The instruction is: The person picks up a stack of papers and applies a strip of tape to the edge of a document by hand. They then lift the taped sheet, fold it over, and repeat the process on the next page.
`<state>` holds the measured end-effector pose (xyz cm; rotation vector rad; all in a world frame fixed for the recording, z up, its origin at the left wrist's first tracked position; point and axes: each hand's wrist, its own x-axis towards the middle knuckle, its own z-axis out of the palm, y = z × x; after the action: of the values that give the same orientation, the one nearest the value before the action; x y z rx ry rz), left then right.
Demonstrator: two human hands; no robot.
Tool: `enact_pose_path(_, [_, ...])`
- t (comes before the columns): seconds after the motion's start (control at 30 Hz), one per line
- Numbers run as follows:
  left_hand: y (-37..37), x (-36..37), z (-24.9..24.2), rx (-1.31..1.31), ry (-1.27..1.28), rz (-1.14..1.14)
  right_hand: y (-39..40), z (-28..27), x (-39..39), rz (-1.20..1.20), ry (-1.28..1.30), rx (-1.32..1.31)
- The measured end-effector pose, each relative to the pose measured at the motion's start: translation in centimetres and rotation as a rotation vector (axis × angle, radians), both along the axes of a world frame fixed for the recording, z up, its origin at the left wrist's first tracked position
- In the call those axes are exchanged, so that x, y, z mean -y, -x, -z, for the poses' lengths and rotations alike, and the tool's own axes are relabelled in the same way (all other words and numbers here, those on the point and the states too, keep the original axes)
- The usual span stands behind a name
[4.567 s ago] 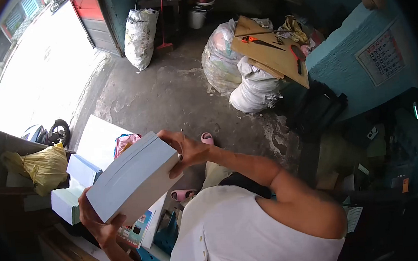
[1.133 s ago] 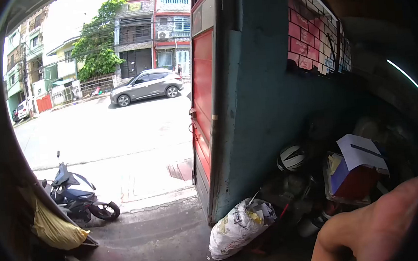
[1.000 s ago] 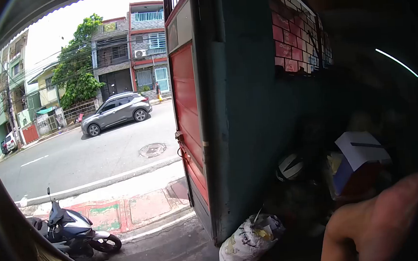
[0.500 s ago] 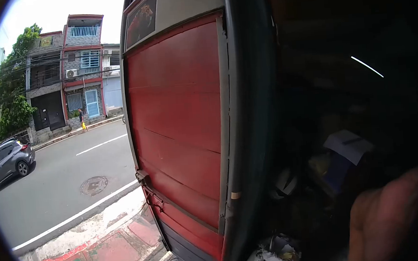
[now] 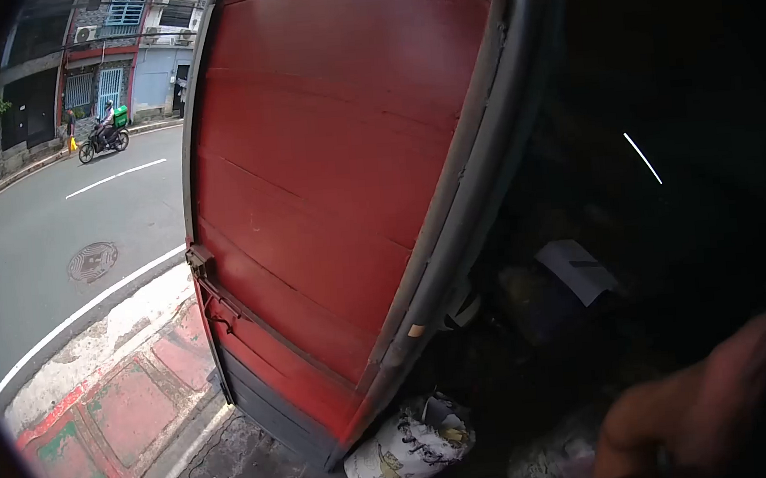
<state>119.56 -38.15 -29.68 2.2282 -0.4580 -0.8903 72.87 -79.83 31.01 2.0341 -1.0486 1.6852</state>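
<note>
A bare arm [image 5: 722, 384] reaches in from the lower right edge, bent and dimly lit; whether a hand shows at its lower end is too dark to tell. Nearest to it lies a pale crumpled plastic bag [image 5: 554, 460], partly lost in shadow. A white printed sack [image 5: 398, 451] with an open, crumpled top stands at the foot of the red metal door [image 5: 333, 154]. The door is swung open, with a bolt [image 5: 218, 295] on its left edge. My left hand is out of view.
A white sheet [image 5: 578, 271] lies on dim stacked things inside the dark room. Outside, a painted sidewalk [image 5: 129, 412] borders the road [image 5: 29, 255]. A rider on a motorcycle [image 5: 103, 141] and a person with a yellow bag [image 5: 71, 128] are across the road.
The view has tilted down and shifted right. More of the white sack and sidewalk shows. The motorcycle has come into view, and the grey car has left it. The arm sits lower.
</note>
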Motion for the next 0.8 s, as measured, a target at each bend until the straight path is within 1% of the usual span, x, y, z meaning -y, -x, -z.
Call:
enact_pose_path(0.1, [9.4, -4.3, 2.0, -0.07, -0.019, 0.046, 7.8, -2.0, -2.7, 0.098, -0.009, -0.062])
enact_pose_path(0.17, [13.2, -6.9, 2.5, -0.065, -0.036, 0.094, 13.3, -1.9, -6.1, 0.167, -0.021, -0.059])
enact_pose_path(0.23, [12.8, -5.1, 3.9, 0.076, -0.221, 0.04, 19.3, -1.9, -10.9, 0.234, -0.024, -0.035])
enact_pose_path(0.3, [12.4, -2.2, 4.4, 0.2, -0.274, 0.276, 25.9, -1.1, -15.6, 0.321, 0.011, 0.027])
enact_pose_path(0.33, [13.2, -1.3, 4.7, 0.044, -0.31, 0.227, 29.3, -1.1, -17.6, 0.355, 0.007, 0.025])
enact_pose_path(0.37, [13.8, 0.4, 3.5, -0.102, -0.355, 0.174, 32.3, -1.3, -19.8, 0.394, 0.001, 0.02])
enact_pose_path(0.43, [16.5, 4.6, 2.9, -0.199, -0.291, 0.398, 38.2, -0.1, -24.3, 0.478, -0.062, 0.018])
enact_pose_path(0.47, [19.0, 7.3, 2.8, -0.202, -0.25, 0.411, 40.7, 0.2, -26.7, 0.525, -0.1, 0.02])
enact_pose_path(0.5, [21.3, 10.7, 1.5, -0.258, -0.182, 0.478, 43.1, 2.0, -29.3, 0.588, -0.131, 0.057])
enact_pose_path(0.53, [23.6, 15.3, 0.1, -0.275, -0.158, 0.585, 45.4, 4.1, -32.1, 0.661, -0.172, 0.107])
enact_pose_path(0.57, [26.4, 20.2, -1.4, -0.249, -0.068, 0.687, 47.6, 6.3, -34.7, 0.73, -0.211, 0.163])
enact_pose_path(0.6, [29.2, 25.2, -3.0, -0.124, 0.094, 0.825, 49.6, 8.8, -37.5, 0.804, -0.256, 0.224])
enact_pose_path(0.63, [33.6, 30.8, -8.3, -0.041, 0.114, 0.945, 51.3, 11.7, -40.3, 0.876, -0.306, 0.297])
enact_pose_path(0.67, [36.3, 36.1, -10.7, -0.102, 0.434, 1.021, 52.7, 15.0, -43.0, 0.948, -0.367, 0.384])
enact_pose_path(0.7, [40.3, 40.8, -16.2, -0.024, 0.696, 1.204, 53.6, 18.1, -45.7, 1.023, -0.416, 0.472])
enact_pose_path(0.73, [46.0, 43.3, -24.2, -0.053, 0.82, 1.219, 53.9, 21.8, -48.4, 1.101, -0.47, 0.579])
enact_pose_path(0.77, [50.2, 46.1, -30.0, -0.19, 0.881, 1.251, 53.7, 25.4, -51.2, 1.175, -0.534, 0.68])
enact_pose_path(0.8, [56.3, 45.3, -38.3, 0.057, 0.995, 1.317, 53.2, 28.8, -53.5, 1.238, -0.592, 0.785])
